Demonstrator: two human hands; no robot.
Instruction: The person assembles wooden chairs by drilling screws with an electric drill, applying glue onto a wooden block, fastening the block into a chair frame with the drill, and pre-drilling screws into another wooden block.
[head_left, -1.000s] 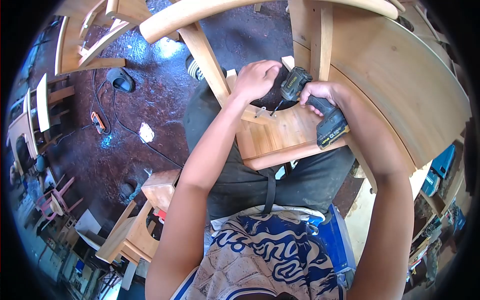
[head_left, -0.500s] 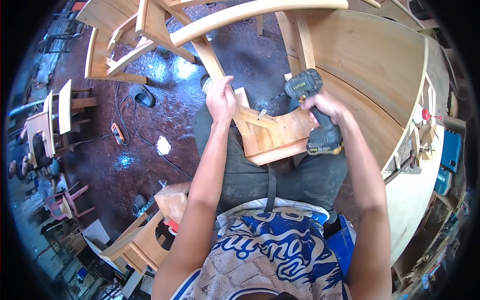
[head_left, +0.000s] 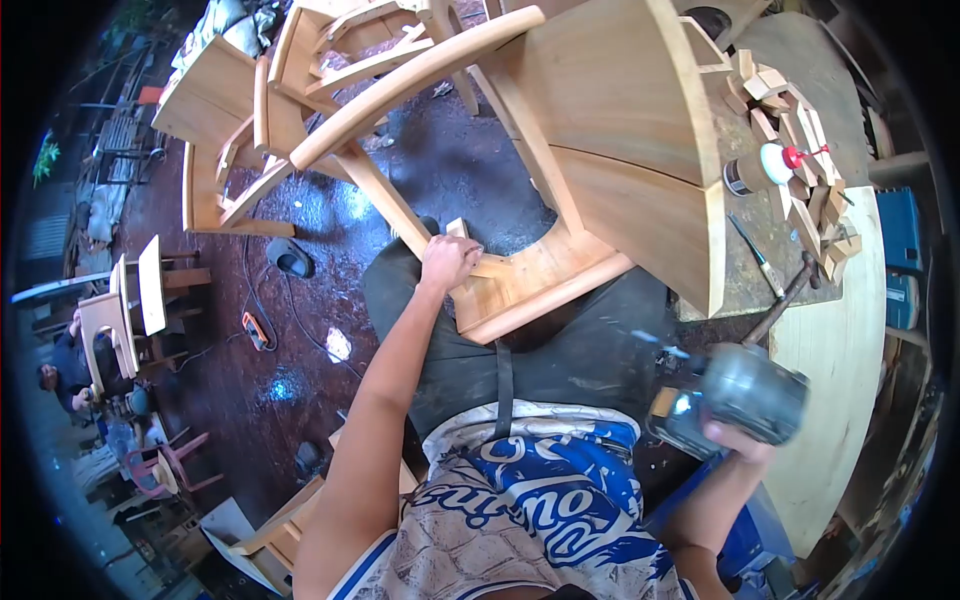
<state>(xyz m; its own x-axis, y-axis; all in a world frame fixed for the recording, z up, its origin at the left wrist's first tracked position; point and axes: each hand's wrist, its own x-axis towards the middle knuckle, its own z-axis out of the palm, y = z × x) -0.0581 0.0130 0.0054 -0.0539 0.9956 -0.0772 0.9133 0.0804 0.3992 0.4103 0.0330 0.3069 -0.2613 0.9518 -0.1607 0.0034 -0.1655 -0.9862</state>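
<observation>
A wooden chair [head_left: 600, 165] lies tilted across my lap, its curved back panel up at the right and one long leg reaching to the upper left. My left hand [head_left: 450, 262] is closed on the chair frame where a leg meets the seat corner, fingers bent over the wood. Off to the right, beside my thigh, my right hand [head_left: 742, 438] grips a dark cordless drill [head_left: 755, 395]. Motion blurs the drill, and its bit points up and left, apart from the chair.
On a workbench [head_left: 715, 285] at right stand a glue bottle [head_left: 757, 170] with a red tip, several wood offcuts [head_left: 800, 215], a thin tool [head_left: 757, 258] and a hammer [head_left: 785, 300]. Other wooden chairs [head_left: 215, 110] stand at upper left. Cables and a sandal [head_left: 290, 258] lie on the floor.
The drill has moved in my right hand from over the seat to down at the right, off the chair. The chair has turned, and my left hand has shifted down to the seat corner.
</observation>
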